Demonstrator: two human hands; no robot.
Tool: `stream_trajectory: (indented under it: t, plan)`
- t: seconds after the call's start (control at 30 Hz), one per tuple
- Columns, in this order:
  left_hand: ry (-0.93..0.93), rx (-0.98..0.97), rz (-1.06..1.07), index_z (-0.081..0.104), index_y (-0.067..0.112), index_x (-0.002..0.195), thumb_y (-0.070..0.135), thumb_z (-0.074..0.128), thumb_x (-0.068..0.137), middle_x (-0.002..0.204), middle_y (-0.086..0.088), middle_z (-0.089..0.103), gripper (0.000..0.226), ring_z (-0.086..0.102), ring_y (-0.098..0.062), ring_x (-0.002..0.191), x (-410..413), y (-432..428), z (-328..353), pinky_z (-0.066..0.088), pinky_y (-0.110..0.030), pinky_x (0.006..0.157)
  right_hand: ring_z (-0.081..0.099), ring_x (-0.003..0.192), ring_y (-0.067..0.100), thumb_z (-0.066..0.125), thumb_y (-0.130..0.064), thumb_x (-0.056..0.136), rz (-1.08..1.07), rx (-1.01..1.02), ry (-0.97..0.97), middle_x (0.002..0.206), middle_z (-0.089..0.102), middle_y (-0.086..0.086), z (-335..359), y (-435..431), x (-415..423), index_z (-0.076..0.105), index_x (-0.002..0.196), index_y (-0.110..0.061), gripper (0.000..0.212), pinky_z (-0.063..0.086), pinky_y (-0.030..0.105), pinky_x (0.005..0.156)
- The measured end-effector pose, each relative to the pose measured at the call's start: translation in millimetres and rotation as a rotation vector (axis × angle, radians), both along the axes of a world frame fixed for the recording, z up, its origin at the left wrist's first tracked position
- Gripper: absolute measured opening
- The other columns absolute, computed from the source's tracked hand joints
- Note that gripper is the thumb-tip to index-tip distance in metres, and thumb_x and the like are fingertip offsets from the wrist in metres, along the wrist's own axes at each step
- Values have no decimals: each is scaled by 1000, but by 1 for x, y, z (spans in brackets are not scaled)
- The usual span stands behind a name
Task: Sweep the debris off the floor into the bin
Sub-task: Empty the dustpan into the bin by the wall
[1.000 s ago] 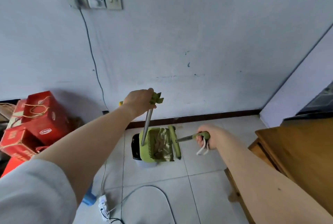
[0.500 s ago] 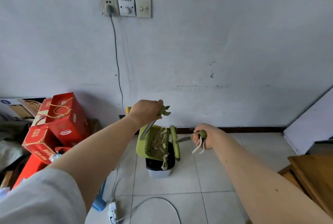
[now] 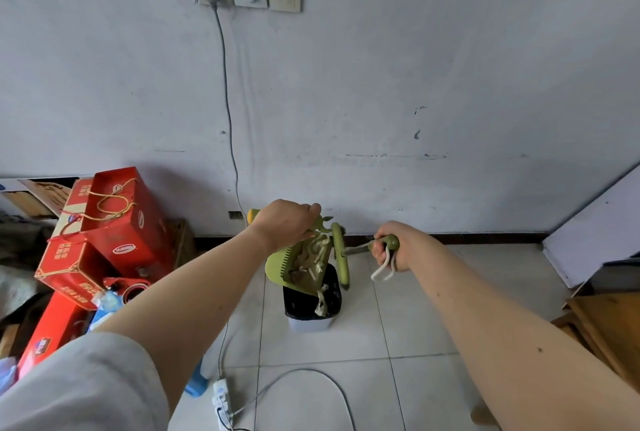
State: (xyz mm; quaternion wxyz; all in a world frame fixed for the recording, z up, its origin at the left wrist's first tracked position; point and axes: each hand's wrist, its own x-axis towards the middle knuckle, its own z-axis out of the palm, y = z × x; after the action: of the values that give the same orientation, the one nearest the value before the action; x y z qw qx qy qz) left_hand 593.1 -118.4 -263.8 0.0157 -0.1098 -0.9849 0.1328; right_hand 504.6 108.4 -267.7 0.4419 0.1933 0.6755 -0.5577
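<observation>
The left hand (image 3: 284, 222) is clenched on the dustpan's handle, fingers fully wrapped, tipping the green dustpan (image 3: 294, 266) steeply over the bin (image 3: 311, 306). The right hand (image 3: 394, 247) is closed tight around the broom handle (image 3: 367, 247), its white hanging loop dangling below the fist, and the green broom head (image 3: 341, 260) sits just beside the pan's edge. The debris (image 3: 313, 257), pale crumpled paper strips, is sliding out, one strip (image 3: 322, 302) hanging into the bin's mouth.

The risk now: the bin is small and narrow, the pan's lip wide, so light paper could flutter past the rim onto the glossy tiled floor (image 3: 398, 326). A nudge from the broom could also tip the lightweight, black-lined bin. The pan looks like rigid plastic with a toothed comb edge; strips could snag there.
</observation>
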Motion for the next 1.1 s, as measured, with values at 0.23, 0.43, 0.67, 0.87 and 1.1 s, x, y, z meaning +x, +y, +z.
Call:
stream_trajectory:
  t: [0.23, 0.43, 0.67, 0.87, 1.1]
  plan:
    - [9, -56, -187, 46, 7, 104, 38, 45, 99, 70, -2, 40, 32, 43, -26, 54, 16, -21, -15, 33, -34, 49, 42, 24, 14, 34, -7, 95, -32, -9, -13, 39, 42, 6, -3, -7, 0, 38, 78, -11, 18, 35, 15, 31]
    - [28, -54, -370, 33, 14, 89, 23, 74, 80, 53, -3, 50, 43, 44, -25, 38, 40, -33, -23, 37, -26, 34, 42, 23, 13, 36, -8, 95, -37, 8, -15, 39, 42, 6, -1, -12, 13, 40, 80, -10, 16, 36, 15, 30]
    - [77, -85, -402, 37, 11, 94, 3, 85, 50, 54, -3, 52, 65, 45, -24, 36, 66, -30, -34, 35, -23, 29, 43, 23, 14, 37, -7, 95, -74, -4, -12, 42, 43, 6, 1, -9, 30, 42, 82, -7, 13, 37, 15, 31]
    - [66, -144, -459, 37, 10, 92, -3, 83, 45, 56, -2, 52, 66, 47, -23, 38, 89, -22, -43, 40, -23, 31, 42, 23, 14, 37, -8, 94, -75, -10, -29, 42, 41, 6, 7, -3, 45, 41, 76, -8, 19, 36, 15, 30]
    - [113, -98, -506, 41, 8, 103, -1, 90, 40, 63, -4, 61, 80, 52, -21, 41, 125, -6, -46, 43, -24, 32, 41, 23, 15, 36, -7, 93, -86, -10, -17, 53, 41, 7, 10, 1, 62, 40, 74, -9, 19, 36, 16, 30]
